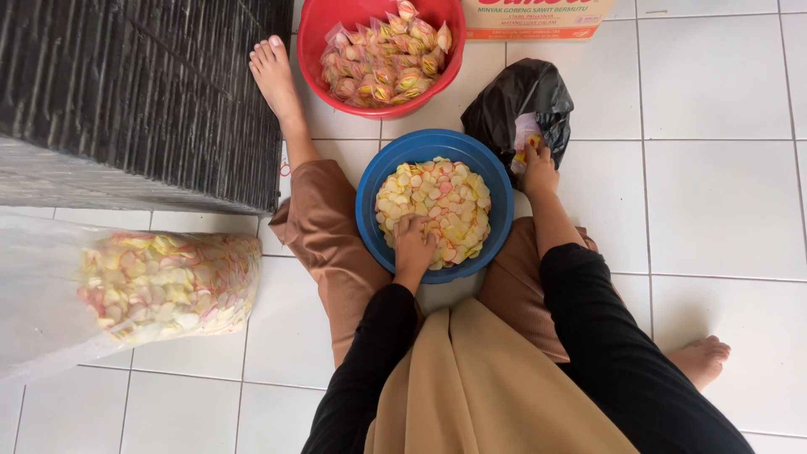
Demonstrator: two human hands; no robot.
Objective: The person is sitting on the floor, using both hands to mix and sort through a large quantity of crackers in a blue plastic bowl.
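A blue bowl [367, 181] full of pink, white and yellow crackers [441, 197] sits on the tiled floor between my legs. My left hand [414, 240] is down in the crackers at the bowl's near edge, fingers curled into them. To the right of the bowl, my right hand [539, 166] holds a small clear plastic packet [526, 134] with a few crackers in it, against a black plastic bag [521, 97].
A red bowl [319, 34] holding several filled cracker packets stands beyond my left foot. At the left lies a large clear bag of crackers [160, 282] beside a dark ribbed block [143, 92]. A cardboard box [538, 17] is at the top.
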